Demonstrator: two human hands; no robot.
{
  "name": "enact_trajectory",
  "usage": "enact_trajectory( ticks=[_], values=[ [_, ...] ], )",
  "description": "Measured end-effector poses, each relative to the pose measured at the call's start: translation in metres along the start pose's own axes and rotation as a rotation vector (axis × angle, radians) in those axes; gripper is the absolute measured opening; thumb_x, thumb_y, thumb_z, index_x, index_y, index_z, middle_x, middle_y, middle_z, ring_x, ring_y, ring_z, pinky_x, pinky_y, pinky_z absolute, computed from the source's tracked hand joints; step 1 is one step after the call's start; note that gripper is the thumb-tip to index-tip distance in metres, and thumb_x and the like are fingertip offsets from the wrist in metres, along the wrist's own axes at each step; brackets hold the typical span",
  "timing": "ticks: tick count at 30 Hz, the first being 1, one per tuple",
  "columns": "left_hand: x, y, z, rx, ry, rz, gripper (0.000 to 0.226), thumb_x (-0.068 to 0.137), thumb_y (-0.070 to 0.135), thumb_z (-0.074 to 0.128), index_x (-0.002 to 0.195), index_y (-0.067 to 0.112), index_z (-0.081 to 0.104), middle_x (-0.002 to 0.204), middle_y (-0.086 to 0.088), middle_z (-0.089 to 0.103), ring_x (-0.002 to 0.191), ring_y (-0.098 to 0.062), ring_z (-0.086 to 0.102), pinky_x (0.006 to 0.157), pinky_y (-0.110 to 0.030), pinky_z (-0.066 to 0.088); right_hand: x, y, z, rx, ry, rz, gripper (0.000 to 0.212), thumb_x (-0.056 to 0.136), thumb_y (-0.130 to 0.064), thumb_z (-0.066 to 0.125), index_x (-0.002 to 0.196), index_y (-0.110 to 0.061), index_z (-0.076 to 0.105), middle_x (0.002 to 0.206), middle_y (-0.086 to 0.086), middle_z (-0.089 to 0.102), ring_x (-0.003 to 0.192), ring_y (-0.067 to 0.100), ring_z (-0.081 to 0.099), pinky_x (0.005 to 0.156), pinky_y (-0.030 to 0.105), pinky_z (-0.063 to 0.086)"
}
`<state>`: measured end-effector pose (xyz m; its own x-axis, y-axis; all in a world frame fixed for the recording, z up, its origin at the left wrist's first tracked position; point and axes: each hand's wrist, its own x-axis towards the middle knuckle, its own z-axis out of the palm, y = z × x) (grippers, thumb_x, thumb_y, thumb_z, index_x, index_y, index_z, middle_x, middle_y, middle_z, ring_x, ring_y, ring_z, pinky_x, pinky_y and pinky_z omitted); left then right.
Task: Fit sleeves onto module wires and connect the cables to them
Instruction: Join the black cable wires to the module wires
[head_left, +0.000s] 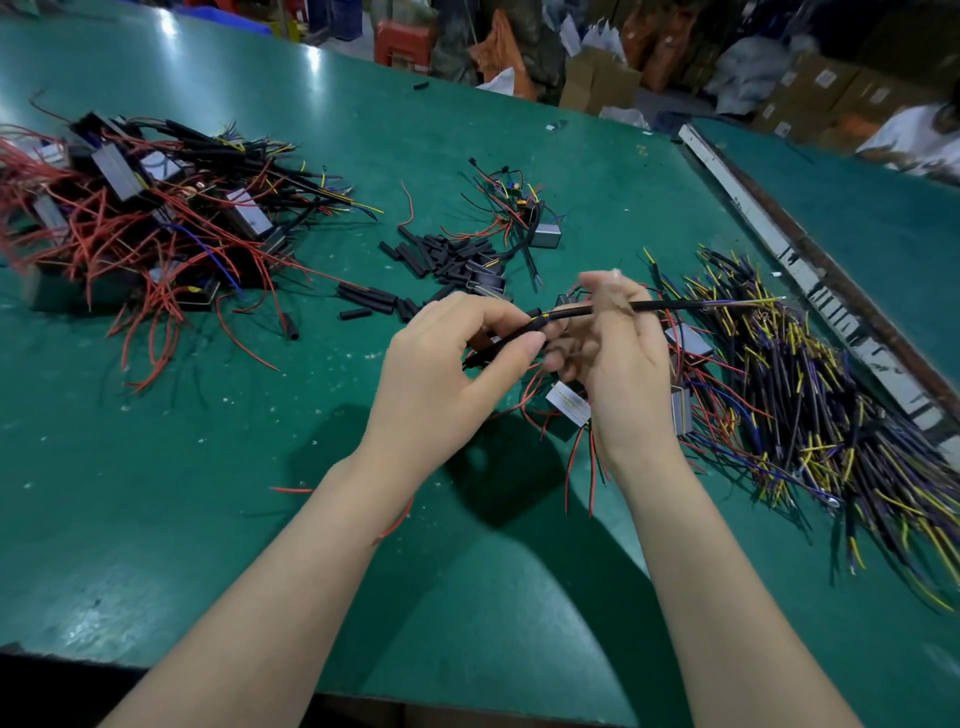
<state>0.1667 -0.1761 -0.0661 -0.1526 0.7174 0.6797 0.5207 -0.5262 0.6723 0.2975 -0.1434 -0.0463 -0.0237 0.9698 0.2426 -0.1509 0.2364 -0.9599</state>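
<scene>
My left hand (447, 358) pinches a short black sleeve (524, 327) and thin module wires between thumb and fingers. My right hand (613, 353) grips a black cable (675, 305) that runs right, ending in yellow and blue leads. The cable's near end meets the sleeve between both hands. A silver module (569, 404) hangs below my right hand with red wires trailing down. Loose black sleeves (441, 257) lie in a scatter beyond my hands.
A heap of modules with red wires (135, 218) fills the left of the green table (208, 467). A big pile of black cables (831, 426) lies at the right. Another module (548, 236) sits farther back. A metal strip (779, 249) borders the right side.
</scene>
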Motion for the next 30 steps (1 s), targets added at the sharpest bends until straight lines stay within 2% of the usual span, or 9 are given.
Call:
enact_trajectory(
  ticks=[3, 6, 12, 16, 18, 20, 24, 30],
  values=[
    [0.001, -0.003, -0.003, 0.018, -0.036, -0.033, 0.010, 0.084, 0.024, 0.067, 0.088, 0.014, 0.068, 0.081, 0.004, 0.064, 0.075, -0.009, 0.055, 0.073, -0.026, 0.046, 0.002, -0.002, -0.004, 0.012, 0.061, -0.028, 0.024, 0.103, -0.034, 0.038, 0.090, -0.016, 0.046, 0.059, -0.002, 0.065, 0.045, 0.010, 0.053, 0.044, 0.018, 0.040],
    [0.003, -0.005, -0.006, 0.043, -0.060, -0.054, 0.011, 0.084, 0.025, 0.065, 0.085, 0.015, 0.069, 0.078, 0.006, 0.063, 0.074, -0.012, 0.056, 0.074, -0.035, 0.047, 0.002, -0.002, -0.004, -0.029, 0.058, -0.071, 0.027, 0.100, -0.037, 0.041, 0.084, -0.016, 0.048, 0.059, -0.004, 0.065, 0.047, 0.007, 0.053, 0.047, 0.018, 0.043],
    [0.003, -0.004, -0.005, 0.072, -0.072, 0.037, 0.011, 0.086, 0.019, 0.066, 0.088, 0.009, 0.070, 0.082, 0.001, 0.064, 0.076, -0.020, 0.057, 0.073, -0.041, 0.048, 0.002, -0.003, -0.005, -0.082, 0.014, -0.110, 0.027, 0.094, -0.037, 0.046, 0.081, -0.016, 0.054, 0.059, -0.007, 0.064, 0.048, 0.005, 0.051, 0.048, 0.017, 0.043],
    [0.004, -0.006, -0.003, 0.129, -0.017, 0.081, 0.011, 0.084, 0.019, 0.069, 0.092, 0.011, 0.071, 0.089, 0.003, 0.061, 0.082, -0.010, 0.050, 0.078, -0.036, 0.043, 0.003, -0.005, -0.007, -0.045, -0.015, -0.095, 0.031, 0.085, -0.043, 0.050, 0.084, -0.013, 0.056, 0.059, -0.007, 0.063, 0.049, 0.004, 0.051, 0.050, 0.015, 0.043],
    [0.005, -0.007, -0.003, 0.106, 0.006, 0.015, 0.022, 0.082, 0.023, 0.070, 0.103, 0.015, 0.069, 0.099, 0.004, 0.056, 0.092, -0.010, 0.051, 0.085, -0.031, 0.042, 0.004, -0.006, -0.010, -0.030, -0.014, -0.089, 0.031, 0.083, -0.044, 0.052, 0.085, -0.014, 0.059, 0.059, -0.007, 0.063, 0.051, 0.004, 0.052, 0.052, 0.016, 0.044],
    [0.006, -0.008, -0.004, 0.034, -0.042, -0.061, 0.033, 0.083, 0.029, 0.068, 0.113, 0.017, 0.065, 0.105, 0.005, 0.058, 0.099, -0.011, 0.056, 0.091, -0.028, 0.043, 0.006, -0.006, -0.012, -0.033, -0.004, -0.079, 0.031, 0.083, -0.045, 0.053, 0.084, -0.016, 0.060, 0.059, -0.007, 0.063, 0.052, 0.005, 0.053, 0.053, 0.020, 0.043],
    [0.005, -0.006, -0.002, -0.045, -0.145, -0.067, 0.027, 0.086, 0.028, 0.064, 0.109, 0.015, 0.070, 0.102, 0.004, 0.067, 0.097, -0.007, 0.060, 0.089, -0.023, 0.046, 0.007, -0.004, -0.012, -0.044, -0.020, -0.037, 0.028, 0.082, -0.042, 0.053, 0.082, -0.015, 0.060, 0.056, -0.007, 0.062, 0.051, 0.003, 0.053, 0.054, 0.017, 0.044],
    [0.006, -0.009, 0.001, -0.081, -0.111, -0.108, 0.022, 0.083, 0.014, 0.071, 0.105, 0.012, 0.072, 0.098, 0.003, 0.068, 0.093, -0.006, 0.062, 0.086, -0.014, 0.043, 0.004, -0.003, -0.009, -0.035, -0.017, -0.063, 0.030, 0.079, -0.039, 0.056, 0.084, -0.010, 0.058, 0.055, -0.007, 0.063, 0.051, 0.003, 0.053, 0.053, 0.015, 0.044]
  ],
)
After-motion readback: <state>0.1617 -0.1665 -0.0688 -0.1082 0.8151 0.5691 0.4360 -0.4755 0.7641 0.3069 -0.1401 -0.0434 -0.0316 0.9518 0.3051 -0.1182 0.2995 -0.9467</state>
